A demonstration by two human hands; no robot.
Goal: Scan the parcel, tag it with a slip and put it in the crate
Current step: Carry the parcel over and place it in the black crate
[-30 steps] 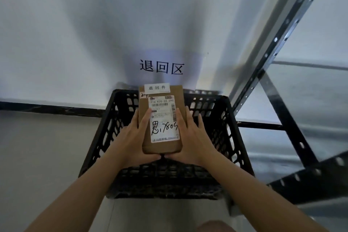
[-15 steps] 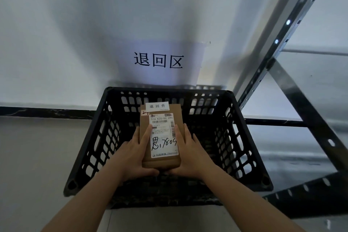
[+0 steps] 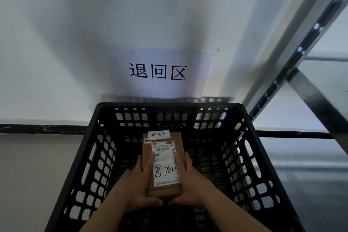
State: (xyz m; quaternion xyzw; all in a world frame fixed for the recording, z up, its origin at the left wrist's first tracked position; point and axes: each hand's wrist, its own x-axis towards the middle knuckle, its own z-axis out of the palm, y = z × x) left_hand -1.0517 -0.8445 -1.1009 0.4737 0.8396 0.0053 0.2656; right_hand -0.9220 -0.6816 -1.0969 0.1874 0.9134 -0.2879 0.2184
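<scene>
We grip the parcel point(image 3: 162, 164) (slip point(image 3: 159, 134) on top) with left hand point(image 3: 131, 188) and right hand point(image 3: 192, 184), inside the black crate point(image 3: 250, 133).

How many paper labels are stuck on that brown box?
3. A small white slip at the parcel's far edge, a tiny pink tag by its far left corner, and the big shipping label across the top. Other faces are hidden.

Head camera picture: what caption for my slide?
Both hands lower a labelled brown parcel into a black crate below a wall sign.
</scene>
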